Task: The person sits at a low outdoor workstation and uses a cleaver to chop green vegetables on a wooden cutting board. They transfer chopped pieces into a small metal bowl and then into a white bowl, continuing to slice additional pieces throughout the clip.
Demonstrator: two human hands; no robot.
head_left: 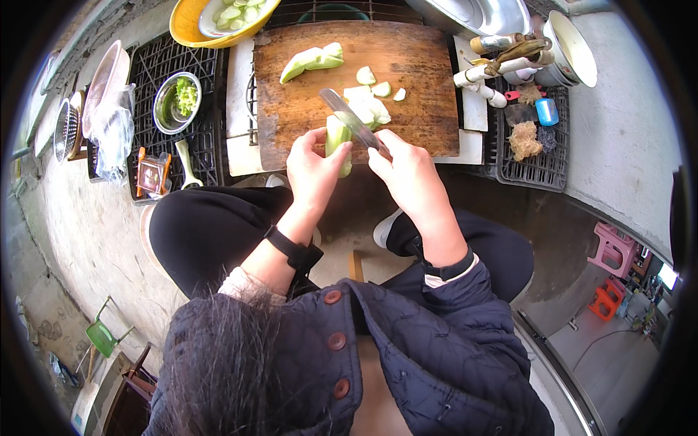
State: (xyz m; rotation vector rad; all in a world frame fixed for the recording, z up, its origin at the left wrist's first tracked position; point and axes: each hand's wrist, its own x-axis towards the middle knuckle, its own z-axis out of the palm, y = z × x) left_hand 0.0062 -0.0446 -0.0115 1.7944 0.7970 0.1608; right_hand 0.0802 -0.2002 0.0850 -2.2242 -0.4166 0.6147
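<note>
My left hand [314,173] is closed around a long pale-green peeled gourd [337,136], held upright at the near edge of the wooden cutting board [422,94]. In my right hand [407,174] is a kitchen knife [349,115]; its blade slants up and left, close against the gourd's right side. Whether the edge touches the flesh I cannot tell. Cut pale pieces [369,109] lie just beyond the blade, with a few small chunks [366,75] farther back. Another peeled gourd [313,61] rests at the board's far left.
A yellow basin [190,33] with a bowl of slices [233,14] stands at the far left. On the left crate are a steel bowl [163,120] with chopped greens and a peeler [187,163]. Metal basins and a right-hand crate [538,171] with scrubbers flank the board.
</note>
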